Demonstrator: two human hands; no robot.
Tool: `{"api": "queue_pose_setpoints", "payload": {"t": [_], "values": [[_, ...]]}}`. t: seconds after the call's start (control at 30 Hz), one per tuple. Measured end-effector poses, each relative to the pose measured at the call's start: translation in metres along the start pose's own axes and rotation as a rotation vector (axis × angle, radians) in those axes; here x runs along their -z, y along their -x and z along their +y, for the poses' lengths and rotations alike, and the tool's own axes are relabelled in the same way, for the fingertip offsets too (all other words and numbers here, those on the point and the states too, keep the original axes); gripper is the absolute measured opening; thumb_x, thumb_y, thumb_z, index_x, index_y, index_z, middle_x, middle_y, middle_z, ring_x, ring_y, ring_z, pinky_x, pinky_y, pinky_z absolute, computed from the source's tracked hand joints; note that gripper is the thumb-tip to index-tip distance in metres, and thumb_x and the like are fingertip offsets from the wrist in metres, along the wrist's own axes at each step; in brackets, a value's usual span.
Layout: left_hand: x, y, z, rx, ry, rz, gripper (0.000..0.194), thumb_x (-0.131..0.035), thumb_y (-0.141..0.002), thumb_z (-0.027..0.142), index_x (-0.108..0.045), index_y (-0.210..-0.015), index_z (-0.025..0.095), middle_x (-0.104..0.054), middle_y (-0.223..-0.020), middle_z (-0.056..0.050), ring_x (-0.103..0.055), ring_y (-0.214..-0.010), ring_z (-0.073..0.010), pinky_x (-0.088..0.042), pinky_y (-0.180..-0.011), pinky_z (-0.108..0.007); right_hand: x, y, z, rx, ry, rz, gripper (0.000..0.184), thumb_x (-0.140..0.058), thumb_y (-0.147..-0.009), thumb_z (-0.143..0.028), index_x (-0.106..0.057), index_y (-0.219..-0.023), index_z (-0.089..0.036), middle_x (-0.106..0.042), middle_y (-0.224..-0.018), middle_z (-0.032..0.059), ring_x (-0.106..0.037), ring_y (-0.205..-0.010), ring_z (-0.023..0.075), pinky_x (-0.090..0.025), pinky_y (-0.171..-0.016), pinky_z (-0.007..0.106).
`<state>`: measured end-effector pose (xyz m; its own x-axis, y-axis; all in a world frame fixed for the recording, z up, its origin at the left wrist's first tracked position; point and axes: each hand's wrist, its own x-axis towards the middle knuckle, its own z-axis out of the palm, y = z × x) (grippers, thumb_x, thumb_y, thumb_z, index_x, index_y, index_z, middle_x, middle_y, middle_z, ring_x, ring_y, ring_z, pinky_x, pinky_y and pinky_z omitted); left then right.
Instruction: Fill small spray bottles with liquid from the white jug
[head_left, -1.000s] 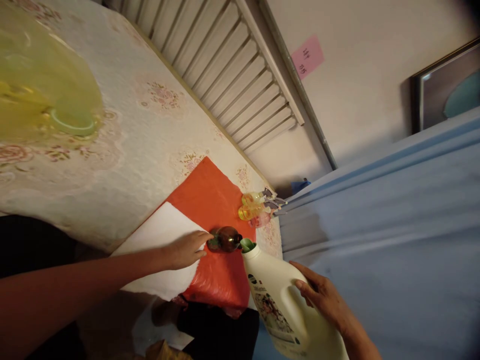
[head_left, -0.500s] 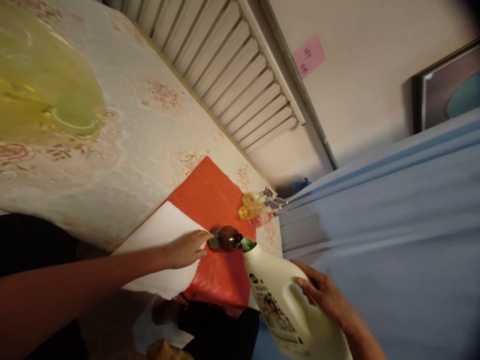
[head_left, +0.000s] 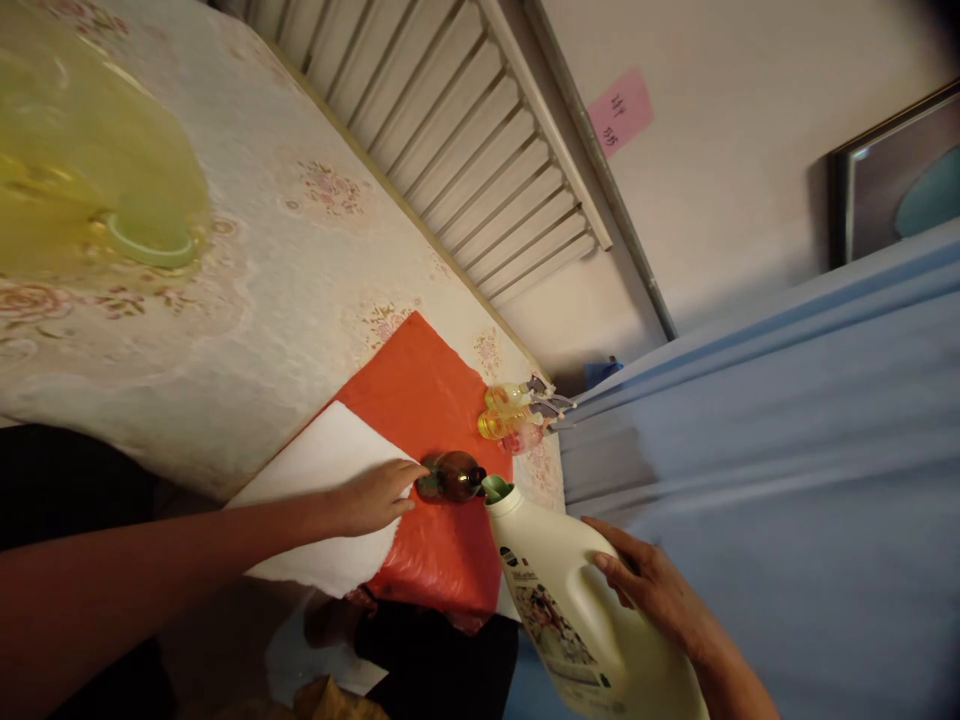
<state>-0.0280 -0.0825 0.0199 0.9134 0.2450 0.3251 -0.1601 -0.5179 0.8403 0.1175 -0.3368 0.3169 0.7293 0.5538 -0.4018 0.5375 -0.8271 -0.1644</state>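
A brown see-through bottle (head_left: 452, 477) stands on a red plastic sheet (head_left: 420, 400), its neck toward the right of the view. The thumb and fingers of my left hand (head_left: 379, 497) are closed about the bottle's base end. My right hand (head_left: 649, 580) grips the handle of a large cream jug (head_left: 559, 590) with a flower label. The jug is tilted, and its green-lined spout (head_left: 495, 489) meets the bottle's mouth. Whether liquid is flowing between them I cannot make out. White paper (head_left: 322, 480) lies under my left forearm.
Beside the sheet stand several small bottles (head_left: 510, 415) with yellow and pink liquid and dark pump tops. A large yellow see-through container (head_left: 97, 160) is at upper left on the flowered tablecloth (head_left: 262, 290). A metal rack (head_left: 450, 140) and blue curtain (head_left: 750, 480) border the table.
Almost nothing differs. The jug and my right hand have shifted very slightly; my left hand and the brown bottle keep their places.
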Motion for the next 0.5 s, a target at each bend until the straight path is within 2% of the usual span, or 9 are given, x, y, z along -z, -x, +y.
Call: {"api": "queue_pose_setpoints", "payload": {"t": [0.5], "values": [[0.0,0.0,-0.001,0.003,-0.007,-0.012,0.049,-0.053,-0.076,0.009,-0.055,-0.125,0.014,-0.063,-0.125,-0.013,-0.058,-0.118,-0.027,-0.044,-0.106,-0.041,0.005,0.0,-0.011,-0.012,0.028,-0.018,0.071,-0.05,-0.085,-0.063,-0.053,-0.141,-0.019,-0.059,-0.072,0.0009,-0.049,-0.06,0.0155,-0.045,-0.061,0.029]]}}
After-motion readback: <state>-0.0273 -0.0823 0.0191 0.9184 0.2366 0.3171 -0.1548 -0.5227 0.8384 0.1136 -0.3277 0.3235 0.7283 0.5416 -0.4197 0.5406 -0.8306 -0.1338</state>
